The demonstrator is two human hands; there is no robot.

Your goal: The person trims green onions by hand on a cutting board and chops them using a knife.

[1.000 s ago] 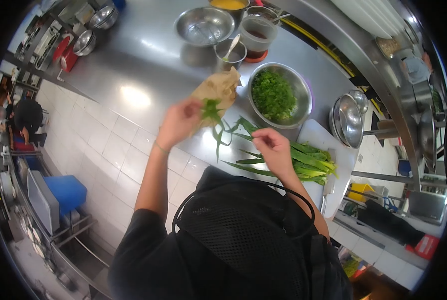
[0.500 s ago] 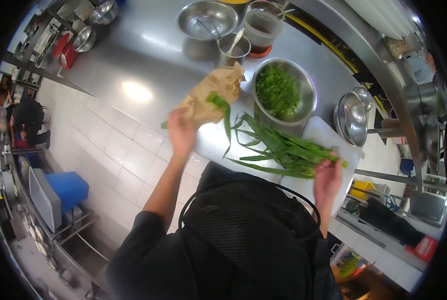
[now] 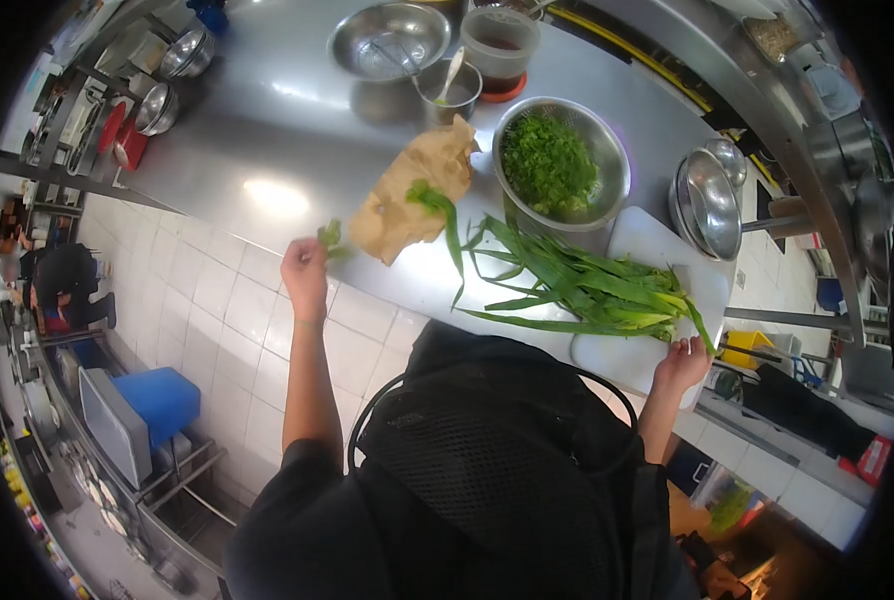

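My left hand (image 3: 305, 270) is closed in a pinch at the table's front edge, with a small green leafy piece (image 3: 331, 236) at its fingertips. Close by on its right lies crumpled brown paper (image 3: 407, 205), with a wilted green leaf (image 3: 437, 205) across it. A pile of long flat green leaves (image 3: 577, 285) spreads over the table and the white cutting board (image 3: 642, 235). My right hand (image 3: 683, 365) is by the board's lower right edge, its curled fingers on the end of one long leaf (image 3: 705, 325). Behind the pile, a steel bowl (image 3: 622, 165) holds chopped greens (image 3: 547, 165).
At the back of the steel table (image 3: 267, 130) stand a steel bowl with a whisk (image 3: 392, 40), a small pot with a spoon (image 3: 449, 90) and a clear plastic tub (image 3: 500, 45). Steel bowls (image 3: 712, 205) sit right. Another person (image 3: 62, 285) bends at far left.
My left hand has moved left, away from the brown paper, with the leafy piece. My right hand has moved right and down from the leaf pile, and one leaf end now bends toward it.
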